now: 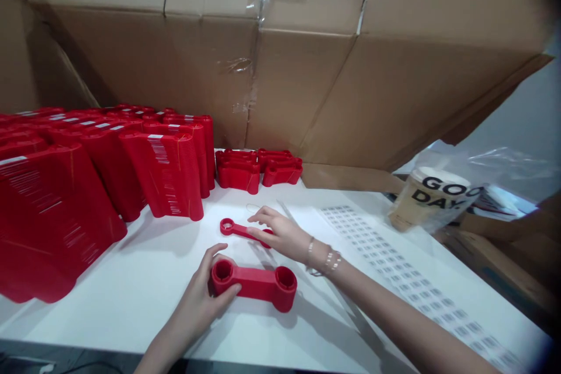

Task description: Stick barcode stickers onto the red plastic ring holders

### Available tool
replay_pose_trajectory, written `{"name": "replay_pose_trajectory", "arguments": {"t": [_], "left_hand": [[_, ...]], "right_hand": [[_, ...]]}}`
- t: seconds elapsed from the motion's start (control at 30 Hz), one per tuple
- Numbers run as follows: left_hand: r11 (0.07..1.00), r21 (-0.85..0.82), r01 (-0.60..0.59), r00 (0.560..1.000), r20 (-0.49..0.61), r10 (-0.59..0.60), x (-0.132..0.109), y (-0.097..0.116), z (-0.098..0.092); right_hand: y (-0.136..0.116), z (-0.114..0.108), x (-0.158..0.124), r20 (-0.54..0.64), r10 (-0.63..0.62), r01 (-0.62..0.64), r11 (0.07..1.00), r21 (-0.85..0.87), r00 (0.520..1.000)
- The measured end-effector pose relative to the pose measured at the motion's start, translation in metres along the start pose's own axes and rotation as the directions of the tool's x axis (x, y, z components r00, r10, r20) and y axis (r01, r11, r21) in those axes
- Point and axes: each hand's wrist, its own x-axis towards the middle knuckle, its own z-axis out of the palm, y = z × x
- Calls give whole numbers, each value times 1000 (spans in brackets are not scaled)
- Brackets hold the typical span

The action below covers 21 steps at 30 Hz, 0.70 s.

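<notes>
My left hand [213, 289] grips the left end of a thick red part [258, 283], a stack with a round hole at each end, near the table's front. Just beyond it, a thin red piece [239, 229] of the same shape lies on the white table. My right hand [272, 232] is over this thin piece's right end, with fingers bent and apart, the thumb and a fingertip touching or close to it. The fingers partly hide that end. A thin, pale loop [253, 208] lies behind the thin piece.
Tall red stacks [169, 175] fill the left side, with shorter red stacks [239, 172] at the back centre. A sheet of printed labels [394, 274] lies on the right. Behind it stands a bagged cup [421, 201]. Cardboard [307, 87] walls the back.
</notes>
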Motion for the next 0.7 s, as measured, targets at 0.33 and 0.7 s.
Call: {"name": "replay_pose_trajectory", "arguments": {"t": [0.33, 0.7], "left_hand": [[1000, -15, 10, 999, 33, -10, -3, 3, -1], [998, -65, 8, 999, 33, -5, -1, 1, 0]], "right_hand": [[-42, 7, -53, 126, -104, 115, 990, -80, 987], [-27, -15, -13, -2, -37, 37, 993, 113, 999]]}}
